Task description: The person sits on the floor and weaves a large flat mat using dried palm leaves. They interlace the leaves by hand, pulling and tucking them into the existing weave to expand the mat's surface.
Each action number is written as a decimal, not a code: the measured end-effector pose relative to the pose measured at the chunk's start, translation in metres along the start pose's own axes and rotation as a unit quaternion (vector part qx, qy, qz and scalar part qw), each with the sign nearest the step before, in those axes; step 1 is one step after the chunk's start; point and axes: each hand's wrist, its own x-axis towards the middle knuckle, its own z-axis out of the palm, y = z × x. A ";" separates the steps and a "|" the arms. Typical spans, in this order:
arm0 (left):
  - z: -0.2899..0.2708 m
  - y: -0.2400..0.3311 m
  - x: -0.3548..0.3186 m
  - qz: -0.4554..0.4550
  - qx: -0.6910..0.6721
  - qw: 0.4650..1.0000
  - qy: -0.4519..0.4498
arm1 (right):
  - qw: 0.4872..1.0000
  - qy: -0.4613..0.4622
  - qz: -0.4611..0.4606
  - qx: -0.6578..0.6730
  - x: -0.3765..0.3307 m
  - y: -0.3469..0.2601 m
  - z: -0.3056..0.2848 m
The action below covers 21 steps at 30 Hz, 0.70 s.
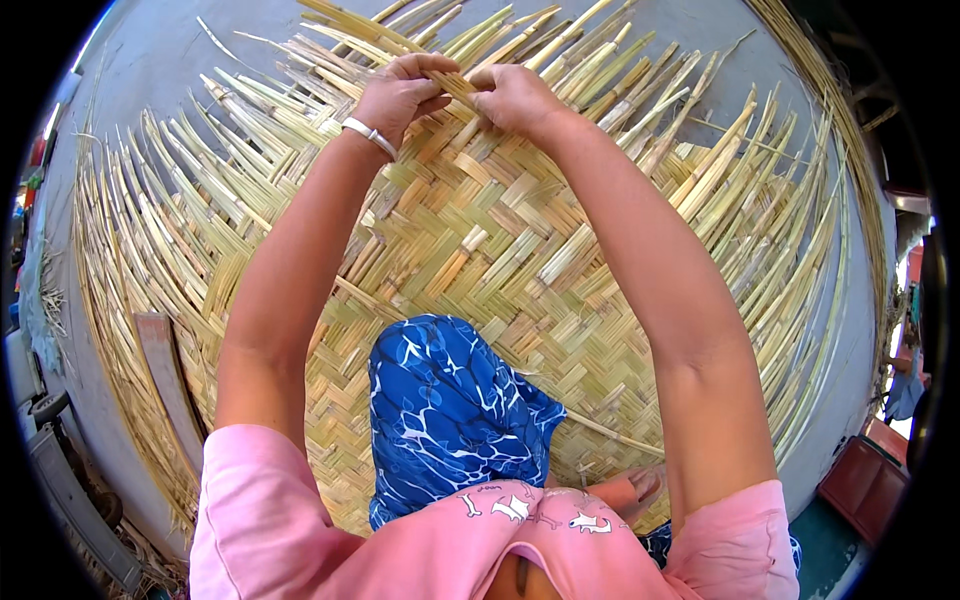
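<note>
Our left hand (400,95) and right hand (513,98) were pinched on cane strips (452,84) at the woven mat's (490,225) far edge; likely mid-weave; next move seemingly called for tucking them flat, snug.

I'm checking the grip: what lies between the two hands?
In the head view, pale strips bridge the gap between the left hand and right hand.

Left head-worn fisheye: looks down and forward, near, over woven mat (500,265).
</note>
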 end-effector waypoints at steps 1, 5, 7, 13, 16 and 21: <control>-0.004 -0.001 -0.002 0.013 -0.014 1.000 -0.001 | 0.998 -0.047 0.037 0.035 0.005 -0.004 -0.001; -0.014 0.011 -0.008 0.009 -0.110 0.993 0.048 | 0.983 -0.084 0.109 0.124 0.012 -0.009 -0.005; -0.017 0.009 -0.006 -0.003 -0.167 0.982 0.085 | 0.969 -0.063 0.128 0.204 0.006 -0.013 -0.005; 0.001 0.004 0.004 -0.061 -0.163 0.974 0.147 | 0.963 -0.060 0.144 0.221 0.012 -0.008 -0.004; -0.004 -0.002 0.008 -0.078 -0.137 0.979 0.131 | 0.973 -0.089 0.123 0.175 0.011 -0.013 -0.006; -0.020 -0.002 0.014 -0.066 -0.095 0.992 0.054 | 0.972 -0.135 0.112 0.154 0.014 -0.010 -0.011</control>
